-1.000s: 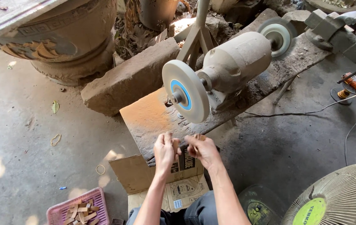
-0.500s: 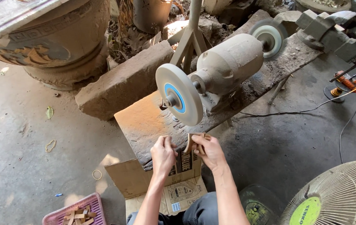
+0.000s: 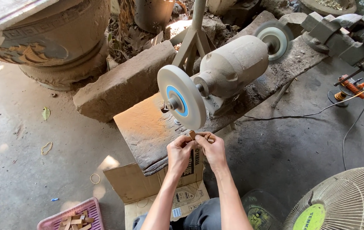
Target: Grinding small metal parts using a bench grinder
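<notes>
Bench point(image 3: 148, 140): a long, worn plank that runs from the near left toward the far right; everything for the grinding sits on it, so the work comes within arm's reach of the seated person.

Bench grinder point(image 3: 233, 68): a pale motor body lying along the plank near its middle, one wheel at each end, so either wheel overhangs an edge of the plank and can be reached from the side.

Near wheel point(image 3: 181, 97): a white disc with a blue centre, at the grinder's near end, its lower rim just above the hands; this looks like the working face.

Far wheel point(image 3: 274, 39): smaller in view, at the grinder's far end, nobody near it.

Cardboard box point(image 3: 160, 187): opened flat under the plank's near end and over the person's lap, likely to catch dust and bits.

Pink basket point(image 3: 69, 217): at the person's left on the floor, holding small wooden strips, kept close as a store of pieces.

Left hand point(image 3: 179, 154): fingers closed on the small wooden piece from the left, steadying it.

Right hand point(image 3: 212, 150): fingers pinched on the same piece from the right, so both hands brace it.

Small wooden piece point(image 3: 193, 135): held between the fingertips at the plank's near edge, just below the near wheel's rim; whether it touches the wheel I cannot tell.
</notes>
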